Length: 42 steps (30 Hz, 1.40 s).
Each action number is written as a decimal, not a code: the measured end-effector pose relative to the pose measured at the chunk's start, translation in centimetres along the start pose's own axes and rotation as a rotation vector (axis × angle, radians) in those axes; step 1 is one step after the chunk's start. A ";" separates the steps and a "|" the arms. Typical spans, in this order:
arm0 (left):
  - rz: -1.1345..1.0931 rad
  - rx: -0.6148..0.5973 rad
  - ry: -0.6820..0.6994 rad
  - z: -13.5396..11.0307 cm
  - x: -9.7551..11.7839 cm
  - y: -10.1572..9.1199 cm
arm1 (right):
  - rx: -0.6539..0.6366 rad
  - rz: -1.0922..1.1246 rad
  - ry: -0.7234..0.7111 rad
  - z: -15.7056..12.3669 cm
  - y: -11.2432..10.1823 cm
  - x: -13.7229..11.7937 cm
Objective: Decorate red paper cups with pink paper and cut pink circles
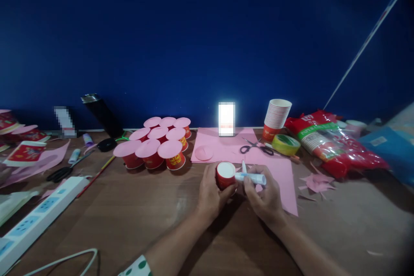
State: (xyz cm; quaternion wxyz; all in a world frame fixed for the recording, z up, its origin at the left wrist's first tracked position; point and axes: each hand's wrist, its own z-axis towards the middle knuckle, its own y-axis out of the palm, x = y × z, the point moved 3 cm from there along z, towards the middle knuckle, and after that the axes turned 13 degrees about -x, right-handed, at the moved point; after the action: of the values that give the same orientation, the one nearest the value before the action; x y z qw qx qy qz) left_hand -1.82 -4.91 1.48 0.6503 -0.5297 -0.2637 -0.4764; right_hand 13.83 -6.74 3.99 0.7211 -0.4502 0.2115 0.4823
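My left hand (pixel 210 192) is closed round a red paper cup (pixel 225 181), whose white round face points up at me. In my right hand (pixel 265 192) is a glue stick (pixel 255 178), a pale white-blue tube lying nearly level. Its left end meets or almost meets the cup's edge; contact is unclear. Behind the hands, a loose pink paper disc (pixel 204 153) rests on pink paper sheets (pixel 223 141). To the left stand several red cups topped with pink discs (pixel 148 148), grouped in rows.
Scissors (pixel 256 148), a tape roll (pixel 286 144), a stack of paper cups (pixel 277 116) and a red plastic package (pixel 336 142) lie at right. Paper scraps (pixel 318 182) are nearby. A power strip (pixel 40 220), black bottle (pixel 102 114) and other scissors (pixel 60 174) occupy the left.
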 end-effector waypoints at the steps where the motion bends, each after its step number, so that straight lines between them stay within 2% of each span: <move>1: 0.000 -0.003 -0.003 0.0 0.0 0.0 | -0.001 -0.003 0.003 0.0 0.0 0.0; 37: 0.004 -0.017 0.006 0.0 -0.1 0.0 | -0.033 0.026 -0.006 0.0 0.0 -0.4; 42: 0.010 -0.039 0.071 -0.2 0.6 -0.3 | -0.026 0.012 -0.016 0.0 0.1 -0.2</move>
State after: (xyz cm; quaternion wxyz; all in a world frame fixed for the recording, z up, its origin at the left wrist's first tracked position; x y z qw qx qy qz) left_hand -1.85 -5.34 2.05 0.6513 -0.5264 -0.2284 -0.4965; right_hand 13.68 -6.85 4.14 0.7138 -0.4544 0.2021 0.4930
